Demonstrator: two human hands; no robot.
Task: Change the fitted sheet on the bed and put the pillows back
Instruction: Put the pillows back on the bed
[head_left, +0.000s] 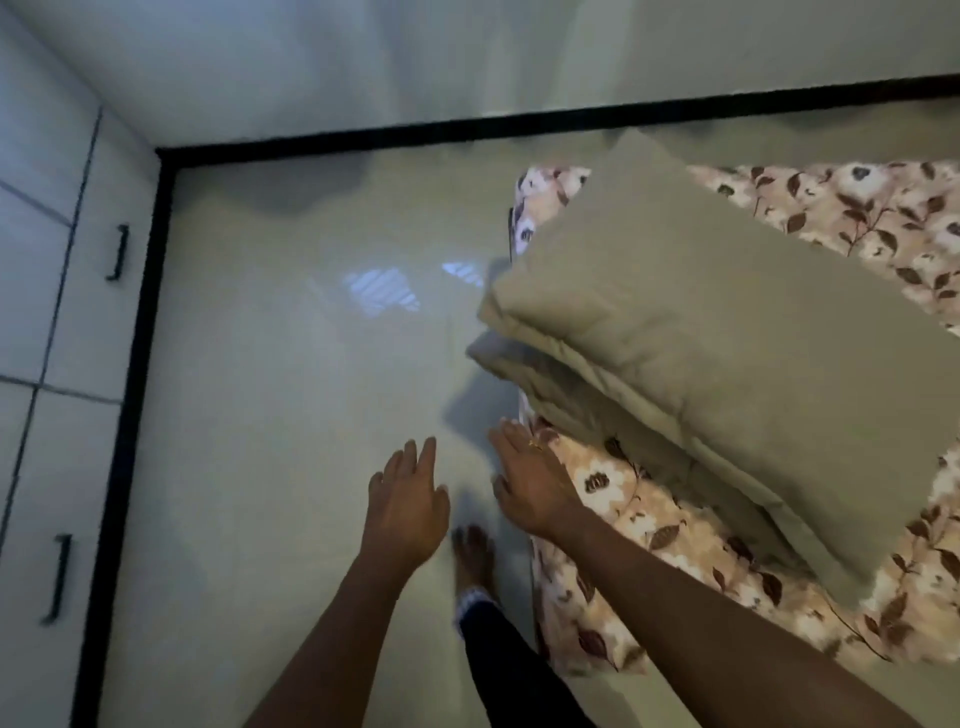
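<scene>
A bed corner with a floral fitted sheet (649, 514) in pink, cream and brown fills the right side. On it lies a grey-green pillow (727, 312), stacked on a folded grey-green quilt (597, 384) that overhangs the bed's edge. My right hand (530, 483) hovers at the bed's corner with fingers straight, beside the sheet's edge and just below the quilt. My left hand (408, 499) is held out flat over the floor, left of the bed, holding nothing.
A pale glossy floor (291, 364) spreads left of the bed, bordered by a black skirting (140, 338). White cupboard doors with black handles (118, 252) stand at the far left. My bare foot (472, 561) stands close to the bed's side.
</scene>
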